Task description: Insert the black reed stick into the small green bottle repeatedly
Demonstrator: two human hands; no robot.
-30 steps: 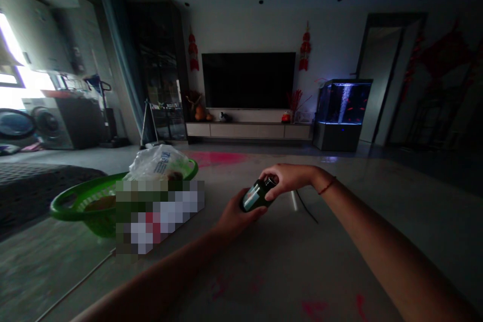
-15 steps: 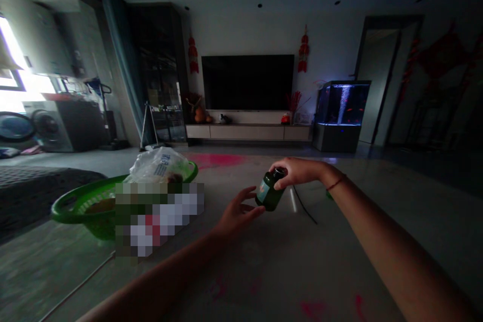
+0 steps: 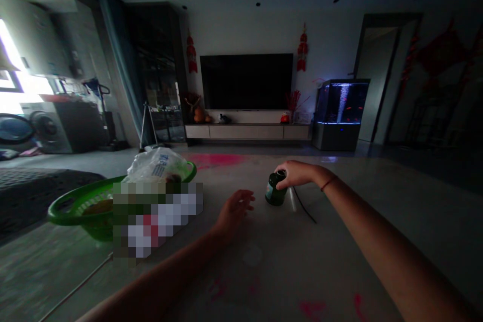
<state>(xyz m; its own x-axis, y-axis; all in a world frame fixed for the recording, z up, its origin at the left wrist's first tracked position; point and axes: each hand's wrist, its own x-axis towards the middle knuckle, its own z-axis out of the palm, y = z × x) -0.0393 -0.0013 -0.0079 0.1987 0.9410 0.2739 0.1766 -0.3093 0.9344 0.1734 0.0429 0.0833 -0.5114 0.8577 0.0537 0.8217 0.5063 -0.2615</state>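
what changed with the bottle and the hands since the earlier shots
The left hand let go of the bottle and now sits apart from it; the right hand, gripping its top, moved it right and tipped it more upright. The green basket and plastic bag stayed put.

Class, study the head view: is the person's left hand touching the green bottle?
No: a gap shows between the left hand and the green bottle, whose top is in the right hand's fingers.

Head-worn view, facing forward, angled down; hands [image 3: 296, 174] near
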